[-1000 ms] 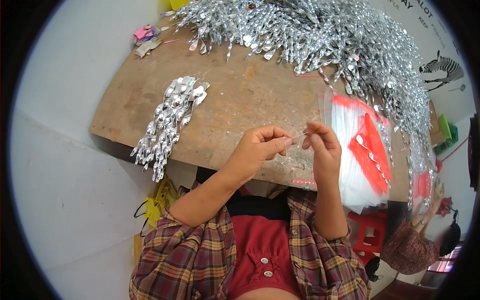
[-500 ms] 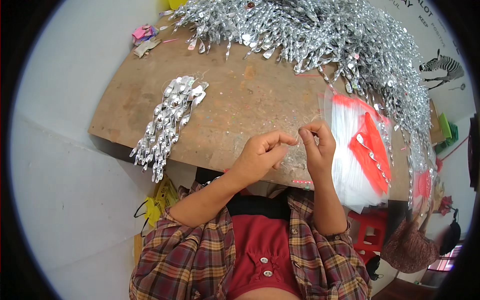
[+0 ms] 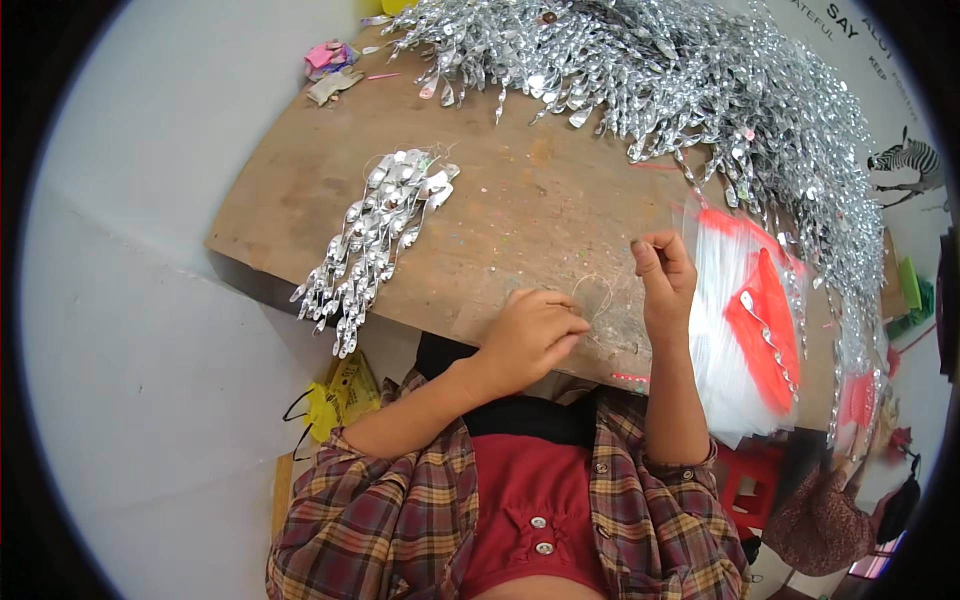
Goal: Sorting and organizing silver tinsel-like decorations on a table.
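My left hand [image 3: 530, 338] is at the table's near edge, fingers curled and pressed together. Whatever they hold, if anything, is too small to make out. To its right and a little higher, my right hand [image 3: 668, 285] is raised with thumb and forefinger drawn together; what is between them cannot be made out. Thin pale thread [image 3: 598, 300] loops over the wood between the two hands. Beside my right hand lies a stack of clear plastic bags [image 3: 708, 340] with a red sheet [image 3: 757, 335] and one twisted silver strand [image 3: 765, 330] on it.
A bunch of twisted silver strands [image 3: 375, 235] lies on the brown table [image 3: 520, 210] at the left. A large silver heap [image 3: 660, 80] covers the far side and hangs off the right. A red stool [image 3: 745, 485] and another person [image 3: 820, 520] are at the lower right.
My hands have moved apart: the left has dropped lower with its fingers curled in, the right has shifted right. The whole view has swung slightly, moving the table rightward.
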Available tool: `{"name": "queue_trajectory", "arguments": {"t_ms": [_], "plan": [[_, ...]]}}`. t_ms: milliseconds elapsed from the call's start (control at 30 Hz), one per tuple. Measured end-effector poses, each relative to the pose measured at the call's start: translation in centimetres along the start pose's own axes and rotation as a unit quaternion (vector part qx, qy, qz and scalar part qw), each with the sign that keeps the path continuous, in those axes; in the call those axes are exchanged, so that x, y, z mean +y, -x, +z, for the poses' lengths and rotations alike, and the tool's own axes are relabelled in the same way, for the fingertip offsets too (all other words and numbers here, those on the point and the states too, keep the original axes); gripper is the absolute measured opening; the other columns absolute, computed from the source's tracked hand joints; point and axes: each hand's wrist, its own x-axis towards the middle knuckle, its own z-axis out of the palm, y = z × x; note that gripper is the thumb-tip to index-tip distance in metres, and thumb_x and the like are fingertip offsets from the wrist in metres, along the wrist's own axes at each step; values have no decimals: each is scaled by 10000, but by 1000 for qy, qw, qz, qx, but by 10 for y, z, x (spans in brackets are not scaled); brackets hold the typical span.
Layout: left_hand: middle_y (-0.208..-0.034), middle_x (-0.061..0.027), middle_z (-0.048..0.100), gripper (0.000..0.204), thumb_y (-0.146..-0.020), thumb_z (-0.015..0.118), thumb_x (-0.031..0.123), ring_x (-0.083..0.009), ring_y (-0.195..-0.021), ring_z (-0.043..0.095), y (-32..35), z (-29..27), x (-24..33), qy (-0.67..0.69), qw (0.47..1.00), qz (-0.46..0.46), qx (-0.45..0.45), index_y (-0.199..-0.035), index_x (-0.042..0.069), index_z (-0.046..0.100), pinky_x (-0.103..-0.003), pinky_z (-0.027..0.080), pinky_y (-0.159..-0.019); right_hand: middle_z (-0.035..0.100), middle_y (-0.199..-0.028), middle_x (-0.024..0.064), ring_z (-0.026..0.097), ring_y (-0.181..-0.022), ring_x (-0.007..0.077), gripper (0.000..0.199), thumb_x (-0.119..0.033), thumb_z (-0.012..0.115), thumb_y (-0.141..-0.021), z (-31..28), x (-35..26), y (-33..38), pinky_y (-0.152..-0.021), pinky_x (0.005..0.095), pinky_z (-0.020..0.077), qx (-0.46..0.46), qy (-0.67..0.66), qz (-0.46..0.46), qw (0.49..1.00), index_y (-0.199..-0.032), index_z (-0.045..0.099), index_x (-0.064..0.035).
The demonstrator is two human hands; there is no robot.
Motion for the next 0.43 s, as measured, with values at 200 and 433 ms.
{"name": "queue_trajectory", "arguments": {"t_ms": [200,433], "plan": [[-1046,-84,597,258,-876,540,74,-139,-964,562,16,22,5,396,898,-193,-16,-1122,-4,530,-285,470,-816,462,-716,-42,400,-654,41,74,-113,570,-879,-7,-11,-11,-591,188,330,16,20,-44,999,-879,552,-41],[-1299,-139,456,500,-901,526,93,-166,-1140,503,40,2,-11,423,811,-386,-118,-1364,36,347,-286,463,-870,476,-717,-35,409,-663,48,123,-150,573,-880,-32,29,-26,-616,189,327,26,-67,54,996,-926,575,-35]]}}
